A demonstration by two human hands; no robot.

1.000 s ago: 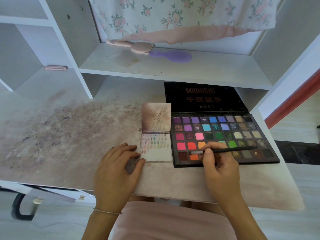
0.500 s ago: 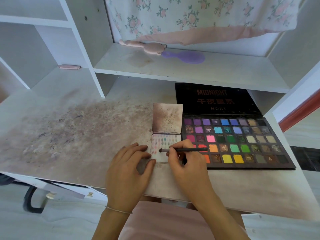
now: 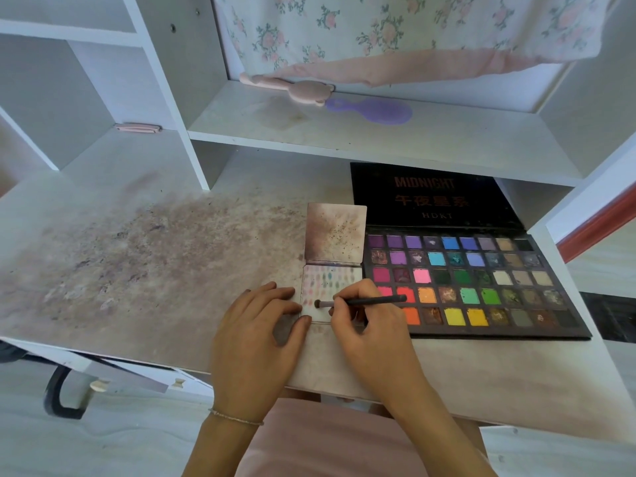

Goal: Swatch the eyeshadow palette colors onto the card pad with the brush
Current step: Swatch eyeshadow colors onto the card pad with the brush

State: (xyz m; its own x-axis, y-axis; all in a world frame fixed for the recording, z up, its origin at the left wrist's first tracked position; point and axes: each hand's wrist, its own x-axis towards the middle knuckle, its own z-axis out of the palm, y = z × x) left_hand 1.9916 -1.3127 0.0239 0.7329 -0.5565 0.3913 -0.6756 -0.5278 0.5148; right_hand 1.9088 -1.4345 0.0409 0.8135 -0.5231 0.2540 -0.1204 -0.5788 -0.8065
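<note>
An open black eyeshadow palette point(image 3: 488, 290) with several rows of coloured pans lies on the desk at the right, its lid folded back. Left of it lies the small card pad point(image 3: 327, 284), cover flipped up, its page marked with rows of faint colour dabs. My right hand point(image 3: 368, 325) pinches a thin black brush point(image 3: 364, 301), lying nearly flat, with its tip on the lower left part of the page. My left hand point(image 3: 261, 332) lies on the desk beside the pad, fingertips and thumb touching its left edge and lower corner.
The desk top point(image 3: 137, 263) left of the pad is stained with powder. A shelf above holds a purple hairbrush point(image 3: 375, 110) and a pink brush point(image 3: 296, 89). Floral cloth point(image 3: 395, 32) hangs behind. The desk's front edge is just below my hands.
My right hand carried the brush left from the palette's lower pans onto the pad, then shifted the tip a little further down and left on the page. The left hand stayed at the pad.
</note>
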